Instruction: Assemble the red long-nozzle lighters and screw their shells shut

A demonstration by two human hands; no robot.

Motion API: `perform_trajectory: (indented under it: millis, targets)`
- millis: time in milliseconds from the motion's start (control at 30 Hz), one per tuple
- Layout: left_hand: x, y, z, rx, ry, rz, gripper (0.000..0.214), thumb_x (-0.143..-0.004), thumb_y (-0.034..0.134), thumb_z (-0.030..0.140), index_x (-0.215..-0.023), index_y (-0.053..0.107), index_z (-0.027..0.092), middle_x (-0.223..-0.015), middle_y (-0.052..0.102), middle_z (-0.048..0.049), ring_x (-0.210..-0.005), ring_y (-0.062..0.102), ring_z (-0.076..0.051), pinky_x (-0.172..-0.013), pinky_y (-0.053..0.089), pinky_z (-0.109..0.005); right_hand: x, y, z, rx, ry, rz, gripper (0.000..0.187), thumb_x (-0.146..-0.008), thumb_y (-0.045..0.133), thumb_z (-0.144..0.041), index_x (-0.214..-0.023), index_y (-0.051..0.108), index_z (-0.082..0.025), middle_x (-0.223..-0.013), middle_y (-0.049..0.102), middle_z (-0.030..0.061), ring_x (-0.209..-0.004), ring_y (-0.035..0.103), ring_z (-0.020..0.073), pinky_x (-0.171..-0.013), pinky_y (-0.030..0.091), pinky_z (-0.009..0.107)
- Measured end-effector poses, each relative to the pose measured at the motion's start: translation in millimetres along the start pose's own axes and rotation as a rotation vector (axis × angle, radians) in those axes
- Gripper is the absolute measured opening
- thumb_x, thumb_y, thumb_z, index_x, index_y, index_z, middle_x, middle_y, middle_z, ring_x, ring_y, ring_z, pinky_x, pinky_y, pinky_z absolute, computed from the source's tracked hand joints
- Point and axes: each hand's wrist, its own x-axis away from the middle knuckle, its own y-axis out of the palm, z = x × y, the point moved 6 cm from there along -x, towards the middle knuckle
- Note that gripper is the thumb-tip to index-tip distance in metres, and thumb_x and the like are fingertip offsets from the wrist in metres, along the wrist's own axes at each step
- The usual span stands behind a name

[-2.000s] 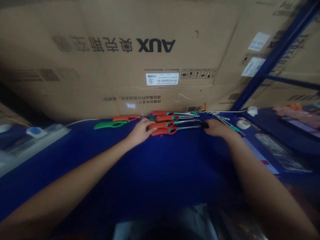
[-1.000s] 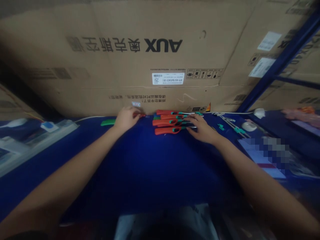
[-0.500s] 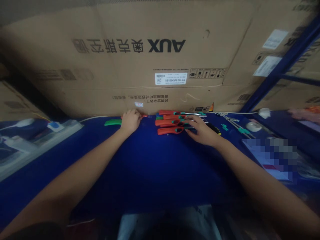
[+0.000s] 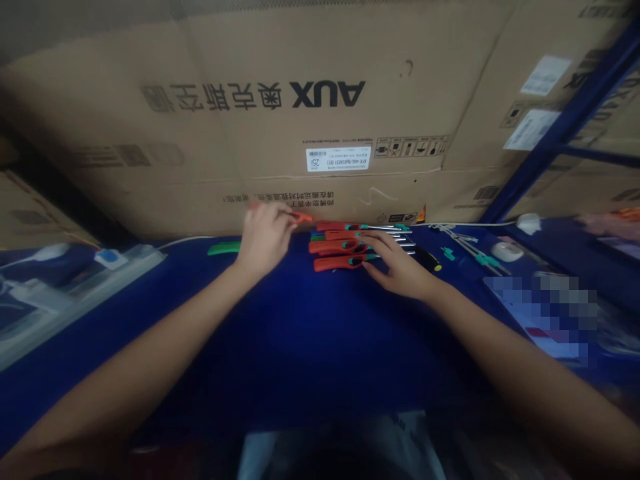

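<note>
My left hand is raised a little off the blue table, its fingers closed on an orange handle piece whose end sticks out to the right. A green handle piece lies just left of that wrist. In the middle, several orange long-neck lighters with green triggers and metal tubes lie side by side, tubes pointing right. My right hand rests at their trigger ends with thumb and fingers apart, covering part of the tubes. Beyond its knuckles lies a screwdriver with a black and yellow handle.
Behind the table stands a large cardboard box. At right lie metal tubes with green parts, a tape roll and a blurred-out flat item. A clear plastic tray is at left; a blue post rises at right.
My left hand has lifted off the table with the orange handle piece and moved slightly right. My right hand has shifted slightly left along the lighters.
</note>
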Motion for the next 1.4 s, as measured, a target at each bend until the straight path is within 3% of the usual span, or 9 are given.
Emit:
perform_trajectory:
  millis: [67,167,333,467,667,833,967,1167,1400]
  targets:
    - [9.9,-1.6,34.2,0.018,0.121,-0.051,0.019,-0.099,0.050,0.024,-0.100,0.068,0.019,-0.121,0.064,-0.0116,-0.112,0.057,-0.032,-0.095,0.041,-0.050,-1.9,1.3,-15.2,-0.044,-0.023,0.010,0.061,-0.094,0.055,-0.021,-0.151,0.033,-0.027,-0.146,0.042,0.0149,-0.140,0.042,0.0296,-0.117,0.038,0.054]
    - [29.5,2.1,79.4,0.090,0.298,-0.148,0.023,-0.099,0.046,0.017,-0.107,0.068,0.018,-0.121,0.065,-0.0120,-0.114,0.058,-0.030,-0.098,0.041,-0.048,-2.6,8.4,-34.2,-0.101,-0.098,-0.044,0.050,-0.094,0.057,-0.022,-0.142,0.043,-0.027,-0.139,0.046,0.0136,-0.135,0.046,0.0274,-0.114,0.042,0.051]
    - [48.1,1.3,107.5,0.124,0.343,-0.230,0.018,-0.097,0.051,0.016,-0.097,0.069,0.019,-0.119,0.065,-0.0099,-0.112,0.058,-0.028,-0.097,0.044,-0.047,0.5,18.5,-39.0,-0.167,-0.144,-0.170,0.010,-0.094,0.056,-0.017,-0.101,0.062,-0.021,-0.119,0.054,0.0102,-0.111,0.059,0.0208,-0.095,0.053,0.038]
    - [60.4,-3.0,108.0,0.204,0.260,-0.307,0.018,-0.098,0.051,0.021,-0.091,0.068,0.020,-0.116,0.064,-0.0098,-0.108,0.059,-0.027,-0.090,0.049,-0.046,3.7,25.3,-41.1,-0.161,-0.130,-0.293,0.012,-0.094,0.052,-0.012,-0.097,0.059,-0.020,-0.103,0.058,0.0057,-0.089,0.060,0.0160,-0.080,0.052,0.030]
    - [93.1,2.7,106.9,0.358,0.252,-0.424,0.011,-0.094,0.061,0.029,-0.100,0.068,0.023,-0.121,0.062,-0.0092,-0.105,0.060,-0.026,-0.091,0.052,-0.046,8.9,36.1,-52.3,-0.216,-0.133,-0.449,0.009,-0.089,0.058,-0.011,-0.090,0.057,-0.020,-0.096,0.059,0.0026,-0.081,0.057,0.0140,-0.073,0.046,0.026]
    - [95.3,2.1,79.1,0.406,0.208,-0.502,0.042,-0.087,0.071,0.040,-0.125,0.059,0.029,-0.141,0.052,-0.0097,-0.128,0.053,-0.030,-0.106,0.045,-0.047,11.4,29.9,-41.3,-0.226,-0.027,-0.526,0.014,-0.088,0.056,-0.006,-0.089,0.054,-0.020,-0.093,0.058,0.0017,-0.079,0.056,0.0136,-0.070,0.045,0.025]
    - [91.6,3.8,49.2,0.436,0.117,-0.597,0.062,-0.081,0.075,0.040,-0.137,0.050,0.031,-0.132,0.060,-0.0071,-0.120,0.057,-0.028,-0.102,0.048,-0.044,9.4,18.4,-40.5,-0.108,0.038,-0.586,0.012,-0.085,0.064,-0.013,-0.089,0.055,-0.020,-0.105,0.057,0.0049,-0.086,0.058,0.0163,-0.075,0.048,0.029]
    - [93.2,5.2,44.2,0.532,0.101,-0.555,0.031,-0.088,0.068,0.034,-0.119,0.065,0.028,-0.114,0.065,-0.0056,-0.107,0.061,-0.025,-0.097,0.050,-0.040,0.6,24.8,-71.2,0.065,-0.082,-0.611,0.022,-0.086,0.069,-0.026,-0.106,0.059,-0.022,-0.115,0.057,0.0071,-0.085,0.061,0.0188,-0.073,0.050,0.032]
    - [99.8,12.0,44.3,0.509,0.106,-0.498,0.040,-0.087,0.069,0.038,-0.125,0.063,0.027,-0.122,0.062,-0.0070,-0.112,0.059,-0.025,-0.105,0.046,-0.045,9.0,42.2,-61.9,0.157,-0.138,-0.559,0.013,-0.099,0.051,-0.025,-0.102,0.061,-0.019,-0.118,0.058,0.0071,-0.080,0.062,0.0162,-0.073,0.051,0.032]
